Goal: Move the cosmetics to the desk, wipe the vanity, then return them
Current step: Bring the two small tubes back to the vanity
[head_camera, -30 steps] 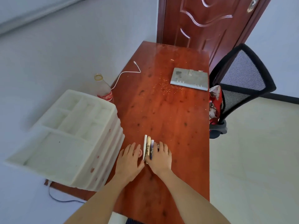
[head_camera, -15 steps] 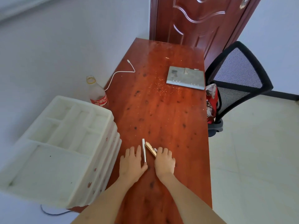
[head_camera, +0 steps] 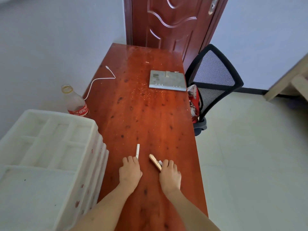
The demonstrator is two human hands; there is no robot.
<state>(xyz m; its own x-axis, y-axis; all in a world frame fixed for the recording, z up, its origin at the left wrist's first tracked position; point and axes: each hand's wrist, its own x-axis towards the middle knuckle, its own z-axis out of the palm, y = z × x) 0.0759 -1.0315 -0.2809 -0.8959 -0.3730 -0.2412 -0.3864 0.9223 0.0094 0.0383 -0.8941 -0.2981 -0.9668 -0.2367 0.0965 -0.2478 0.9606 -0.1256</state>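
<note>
On the red-brown wooden desk (head_camera: pixel 150 114), near its front end, lies a slim white cosmetic stick (head_camera: pixel 137 150) pointing away from me. My left hand (head_camera: pixel 130 171) rests palm down, and its curled fingers hold the stick's near end. A gold cosmetic tube (head_camera: pixel 154 161) lies slanted to the right of it, with a small white piece beside it. My right hand (head_camera: pixel 170 173) holds the tube's near end under its curled fingers. The near ends of both cosmetics are hidden under my fingers.
A white plastic organiser with several compartments (head_camera: pixel 50 155) stands at the desk's left front. Behind it are a cola bottle (head_camera: pixel 75 102) and a white cable (head_camera: pixel 100 80). A grey flat box (head_camera: pixel 167 80) lies at the far right, and a black mesh chair (head_camera: pixel 215 80) stands beside the desk.
The cosmetics were bunched together between my hands. My hands have moved apart, the left taking the white stick leftward and the right taking the gold tube rightward.
</note>
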